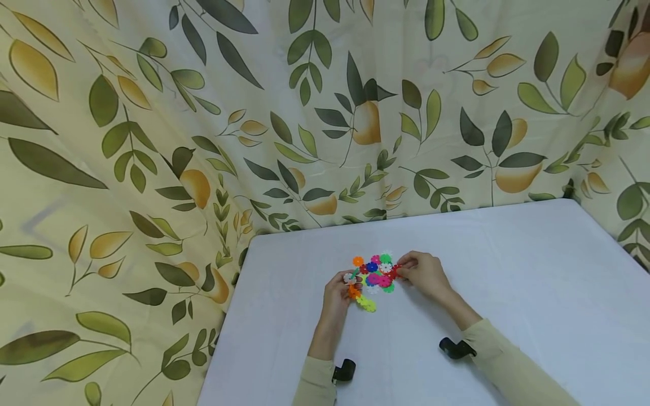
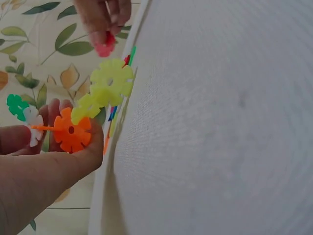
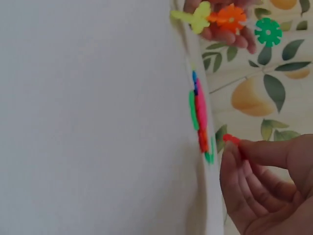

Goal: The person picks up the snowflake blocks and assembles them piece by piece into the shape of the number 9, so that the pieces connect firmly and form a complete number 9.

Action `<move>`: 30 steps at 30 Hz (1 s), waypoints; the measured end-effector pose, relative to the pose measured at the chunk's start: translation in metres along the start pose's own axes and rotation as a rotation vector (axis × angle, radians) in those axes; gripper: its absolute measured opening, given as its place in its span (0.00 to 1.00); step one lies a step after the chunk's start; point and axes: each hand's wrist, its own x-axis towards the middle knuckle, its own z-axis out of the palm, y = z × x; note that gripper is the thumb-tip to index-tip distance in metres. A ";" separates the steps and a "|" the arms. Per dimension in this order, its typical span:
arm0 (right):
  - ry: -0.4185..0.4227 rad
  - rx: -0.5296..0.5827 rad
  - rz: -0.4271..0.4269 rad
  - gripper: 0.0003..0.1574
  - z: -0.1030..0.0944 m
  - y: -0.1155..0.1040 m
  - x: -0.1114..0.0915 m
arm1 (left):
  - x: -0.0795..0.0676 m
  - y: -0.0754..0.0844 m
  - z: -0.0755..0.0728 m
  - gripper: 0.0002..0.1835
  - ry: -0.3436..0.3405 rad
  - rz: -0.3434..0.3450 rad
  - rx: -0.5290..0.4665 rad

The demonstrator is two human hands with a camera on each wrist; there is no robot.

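My left hand (image 1: 335, 294) holds a joined chain of notched, flower-shaped plastic discs. In the left wrist view the chain runs from a green disc (image 2: 17, 105) through a white disc (image 2: 33, 126) and an orange disc (image 2: 64, 138) to yellow discs (image 2: 115, 73). The thumb lies by the white disc, the fingers behind the orange one. Held up on the right, a red disc (image 3: 231, 139) is pinched between thumb and fingertips of my right hand (image 1: 426, 276). Between the hands, loose flower discs (image 1: 382, 280) in several colours lie on the table.
A white-covered table (image 1: 508, 270) extends under both hands, its far edge close to a leaf-and-fruit patterned curtain (image 1: 431, 146). Black wrist devices (image 1: 345, 370) sit at both sleeve cuffs.
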 end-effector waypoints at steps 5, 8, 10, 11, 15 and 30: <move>-0.012 0.144 -0.032 0.13 0.003 -0.010 -0.006 | 0.000 0.001 0.001 0.22 -0.019 -0.024 -0.038; -0.030 0.246 -0.044 0.13 0.005 -0.018 -0.009 | -0.002 0.000 0.000 0.21 -0.045 -0.018 0.030; -0.046 0.315 -0.051 0.14 0.005 -0.024 -0.011 | -0.003 0.000 -0.001 0.20 -0.061 0.005 0.100; -0.055 0.343 -0.053 0.14 0.005 -0.027 -0.012 | -0.004 0.000 -0.001 0.20 -0.069 0.020 0.137; -0.073 0.414 -0.064 0.16 0.007 -0.037 -0.014 | -0.005 0.000 -0.001 0.19 -0.083 0.071 0.201; -0.060 0.426 -0.055 0.15 0.016 -0.041 -0.018 | -0.007 -0.001 0.003 0.17 -0.114 0.069 0.177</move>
